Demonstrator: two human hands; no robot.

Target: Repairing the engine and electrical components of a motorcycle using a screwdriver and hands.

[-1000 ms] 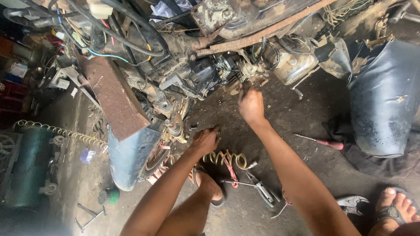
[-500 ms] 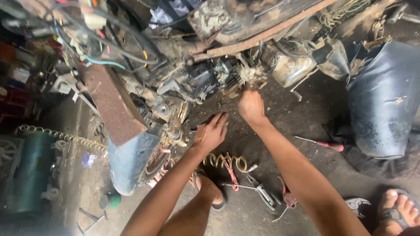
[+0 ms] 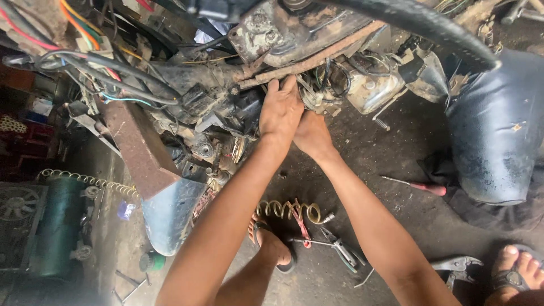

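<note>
Your left hand (image 3: 281, 110) lies flat, fingers spread over greasy engine block (image 3: 226, 107), fingertips touching rusty metal bar (image 3: 309, 59) above. Your right hand (image 3: 310, 135) tucked just beside and under it, against engine; its grip hidden, cannot tell whether it pinches anything. Engine sits under tangled coloured wires (image 3: 85, 22), caked in dirt. On oily concrete floor (image 3: 374, 164): coiled yellowish spring (image 3: 286, 209), steel pliers (image 3: 340, 249), red-handled screwdriver (image 3: 416, 185). Black vinyl seat (image 3: 498, 130) at right.
</note>
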